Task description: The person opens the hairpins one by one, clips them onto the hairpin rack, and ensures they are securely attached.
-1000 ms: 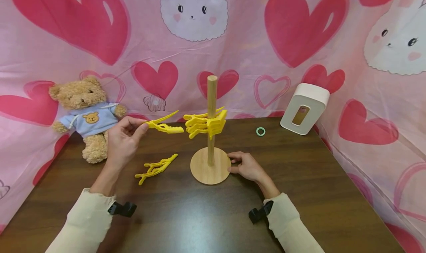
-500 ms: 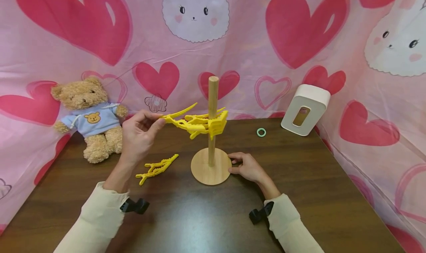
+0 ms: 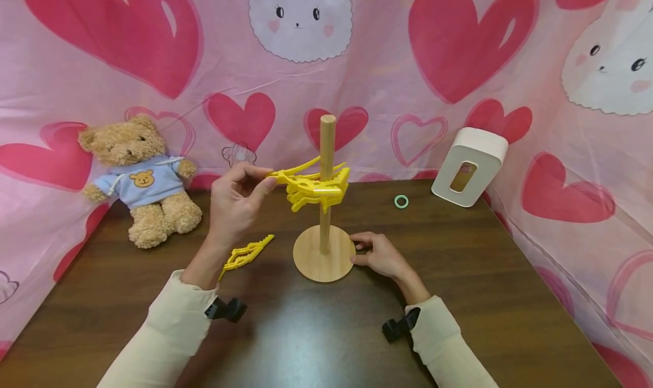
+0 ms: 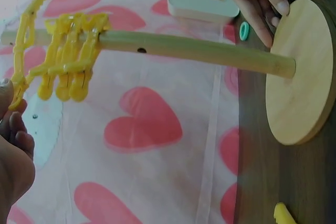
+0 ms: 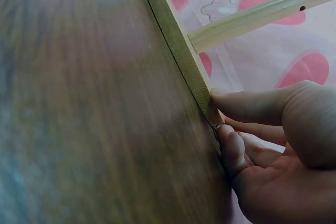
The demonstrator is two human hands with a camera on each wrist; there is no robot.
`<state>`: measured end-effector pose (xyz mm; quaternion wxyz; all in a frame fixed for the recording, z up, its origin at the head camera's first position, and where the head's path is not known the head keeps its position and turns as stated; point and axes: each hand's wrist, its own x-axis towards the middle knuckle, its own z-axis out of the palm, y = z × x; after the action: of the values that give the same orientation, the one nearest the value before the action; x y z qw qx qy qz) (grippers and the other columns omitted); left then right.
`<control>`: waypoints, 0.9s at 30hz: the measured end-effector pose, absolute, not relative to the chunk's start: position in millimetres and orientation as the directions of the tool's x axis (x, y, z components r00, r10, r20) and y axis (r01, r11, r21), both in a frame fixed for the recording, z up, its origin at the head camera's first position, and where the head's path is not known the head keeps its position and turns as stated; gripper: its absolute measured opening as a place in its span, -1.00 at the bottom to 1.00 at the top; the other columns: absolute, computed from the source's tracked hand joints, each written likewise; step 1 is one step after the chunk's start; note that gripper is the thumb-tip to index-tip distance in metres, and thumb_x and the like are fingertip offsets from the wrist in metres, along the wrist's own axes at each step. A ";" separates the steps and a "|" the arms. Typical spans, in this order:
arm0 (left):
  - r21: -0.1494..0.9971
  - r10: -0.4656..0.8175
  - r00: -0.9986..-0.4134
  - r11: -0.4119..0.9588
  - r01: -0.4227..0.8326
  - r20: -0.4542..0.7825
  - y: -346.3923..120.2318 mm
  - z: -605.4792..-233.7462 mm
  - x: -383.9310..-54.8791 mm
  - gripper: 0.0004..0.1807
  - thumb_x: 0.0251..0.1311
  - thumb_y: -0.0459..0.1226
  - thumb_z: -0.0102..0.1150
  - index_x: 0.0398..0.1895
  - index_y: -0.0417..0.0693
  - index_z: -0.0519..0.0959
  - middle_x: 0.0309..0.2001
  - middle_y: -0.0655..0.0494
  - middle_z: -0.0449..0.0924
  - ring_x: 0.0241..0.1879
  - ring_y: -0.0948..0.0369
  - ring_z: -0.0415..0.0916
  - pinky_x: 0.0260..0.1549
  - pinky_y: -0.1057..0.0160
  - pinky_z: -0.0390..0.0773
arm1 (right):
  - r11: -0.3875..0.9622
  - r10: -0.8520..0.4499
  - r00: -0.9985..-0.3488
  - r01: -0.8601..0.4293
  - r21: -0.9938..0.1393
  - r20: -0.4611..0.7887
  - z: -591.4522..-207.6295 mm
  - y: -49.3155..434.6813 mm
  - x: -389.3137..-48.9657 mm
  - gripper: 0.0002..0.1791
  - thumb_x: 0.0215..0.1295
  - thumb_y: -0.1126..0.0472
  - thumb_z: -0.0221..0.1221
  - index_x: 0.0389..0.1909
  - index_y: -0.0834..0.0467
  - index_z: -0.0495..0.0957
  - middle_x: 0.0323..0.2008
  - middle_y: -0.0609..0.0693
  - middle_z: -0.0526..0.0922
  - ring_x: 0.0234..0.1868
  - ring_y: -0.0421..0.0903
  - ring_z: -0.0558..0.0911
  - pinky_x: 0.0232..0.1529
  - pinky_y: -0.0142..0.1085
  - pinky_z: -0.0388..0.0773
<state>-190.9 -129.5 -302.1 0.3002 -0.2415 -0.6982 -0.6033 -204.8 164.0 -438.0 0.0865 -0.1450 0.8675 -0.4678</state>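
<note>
My left hand pinches the handle end of a spread yellow alligator hair clip beside the pole of a round-based wooden stand. The clip's lower arm crosses in front of the pole; its upper arm meets the pole's left edge, and whether it passes behind is unclear. Several yellow hair clips are clamped in a row on the pole, next to the held one in the left wrist view. My right hand holds the rim of the stand's base between thumb and fingers. Another yellow clip lies on the table, partly behind my left wrist.
A teddy bear in a blue hoodie sits at the table's back left. A small mint-green ring and a white box with an oval slot are at the back right. A pink heart-print cloth hangs behind the brown table.
My left hand has moved right, carrying the spread hair clip from left of the pole up to it. My right hand has stayed at the base.
</note>
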 end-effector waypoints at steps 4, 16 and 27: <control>0.678 -0.001 -0.686 0.153 0.719 0.728 -121.1 -302.3 -192.7 -0.82 0.12 -0.61 0.34 -0.20 -0.46 0.63 -0.31 -0.07 0.68 -0.42 0.25 0.52 -0.39 0.44 0.55 | 0.524 -0.319 -0.947 -0.147 -0.839 -0.033 -438.1 164.2 -205.2 -0.46 0.15 0.40 0.40 0.19 0.37 0.57 0.15 0.24 0.59 0.00 0.08 0.59 0.03 -0.10 0.54; 0.637 0.047 -0.648 0.147 0.757 0.760 -107.2 -303.1 -196.1 -0.82 0.15 -0.59 0.34 -0.17 -0.44 0.62 -0.32 -0.15 0.62 -0.45 0.17 0.38 -0.48 0.42 0.41 | 0.534 -0.318 -0.947 -0.146 -0.833 -0.038 -439.8 164.3 -206.8 -0.46 0.16 0.38 0.40 0.20 0.36 0.57 0.16 0.23 0.59 0.01 0.07 0.60 0.04 -0.09 0.54; 0.686 0.069 -0.699 0.143 0.713 0.712 -108.0 -303.9 -197.7 -0.69 0.12 -0.59 0.36 -0.05 -0.44 0.58 -0.25 -0.16 0.56 -0.34 0.14 0.38 -0.37 0.43 0.47 | 0.525 -0.321 -0.946 -0.147 -0.838 -0.035 -438.4 164.6 -205.9 -0.46 0.16 0.39 0.39 0.20 0.37 0.57 0.17 0.24 0.58 0.01 0.08 0.60 0.03 -0.10 0.54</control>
<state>-197.7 -108.0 -303.9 0.2715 -0.2774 -0.7055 -0.5930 -205.9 164.6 -438.4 0.0927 -0.1349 0.8682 -0.4684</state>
